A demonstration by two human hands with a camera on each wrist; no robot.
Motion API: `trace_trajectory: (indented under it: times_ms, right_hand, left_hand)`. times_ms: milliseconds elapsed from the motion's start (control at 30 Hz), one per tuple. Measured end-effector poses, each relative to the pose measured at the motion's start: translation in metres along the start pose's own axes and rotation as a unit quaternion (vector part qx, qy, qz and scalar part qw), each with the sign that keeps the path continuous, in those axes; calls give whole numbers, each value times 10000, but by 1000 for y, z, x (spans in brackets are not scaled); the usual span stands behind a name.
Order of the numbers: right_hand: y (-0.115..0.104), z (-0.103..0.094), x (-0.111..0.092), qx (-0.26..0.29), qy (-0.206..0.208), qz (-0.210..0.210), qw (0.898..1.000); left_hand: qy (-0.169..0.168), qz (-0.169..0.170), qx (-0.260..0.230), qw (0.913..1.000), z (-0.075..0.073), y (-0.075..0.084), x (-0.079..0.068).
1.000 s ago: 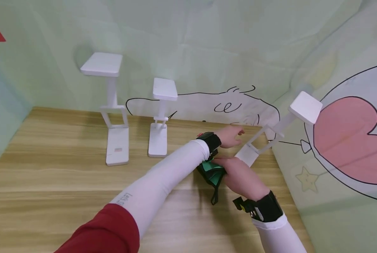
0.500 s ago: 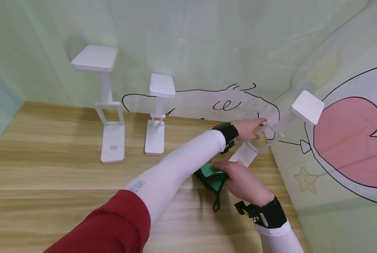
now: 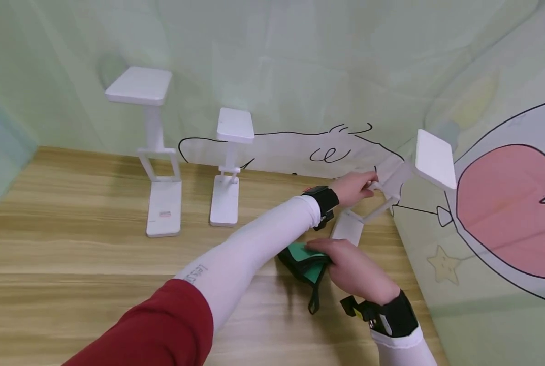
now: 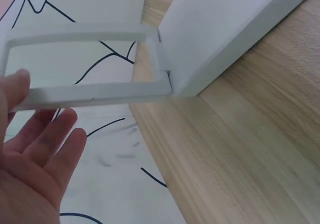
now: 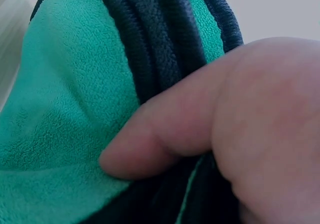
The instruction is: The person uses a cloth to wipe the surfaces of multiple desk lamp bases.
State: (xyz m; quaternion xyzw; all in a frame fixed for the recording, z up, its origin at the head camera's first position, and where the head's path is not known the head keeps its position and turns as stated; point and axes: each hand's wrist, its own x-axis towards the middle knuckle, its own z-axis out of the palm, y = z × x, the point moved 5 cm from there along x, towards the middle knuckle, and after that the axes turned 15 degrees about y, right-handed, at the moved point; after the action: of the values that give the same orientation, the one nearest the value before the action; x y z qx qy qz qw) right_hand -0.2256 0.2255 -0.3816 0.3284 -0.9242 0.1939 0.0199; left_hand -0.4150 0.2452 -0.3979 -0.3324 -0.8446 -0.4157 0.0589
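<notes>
At the table's right side, my left hand (image 3: 352, 188) pinches the open frame-shaped arm of a white desk lamp (image 3: 349, 226). In the left wrist view the thumb (image 4: 17, 86) lies on one bar of that frame (image 4: 95, 92), with the other fingers beneath it. My right hand (image 3: 359, 267) grips a folded green cleaning cloth (image 3: 299, 251) with dark edging and a hanging loop, just in front of the lamp's base. Up close, the right thumb (image 5: 155, 139) presses into the cloth's fuzzy green face (image 5: 65, 98); the other right fingers are hidden.
Two more white desk lamps stand on the wooden table (image 3: 80, 284): a taller one (image 3: 164, 208) at left and a smaller one (image 3: 224, 201) beside it. A printed fabric wall (image 3: 299, 76) runs behind the table and along its right edge.
My left hand has reached right and taken hold of the lamp's frame. The lamp has turned and its head is angled differently. My right hand keeps the cloth, almost in place.
</notes>
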Motion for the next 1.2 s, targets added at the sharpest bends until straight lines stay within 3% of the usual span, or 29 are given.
trace_trajectory:
  times_ms: [133,333,600,767,900,1033,1200]
  right_hand:
    - [7,-9,1,150,43,-40,9999]
    - [19,-31,6,-79,157,70,9998]
    - [47,-52,30,-438,795,318,9954]
    - [89,-25,50,-693,1381,340,9874]
    - [114,14,47,-651,957,73,9933]
    - [115,40,31,-657,575,-129,9961]
    - [99,47,21,-487,473,-185,9975]
  left_hand:
    - [169,-94,355,9992,-15,-6,-6]
    - [344,-419,601,9967,-44,-36,-14]
    - [881,-601,752,9915,-73,-57,-26]
    - [893,-815,1006,9876,-76,-59,-27]
    - [1042,-990,1126,9832,-77,-60,-27]
    - [1088,-998,1175,9820,-78,-59,-30]
    - [1158,-848,1169,9827,-87,-65,-35]
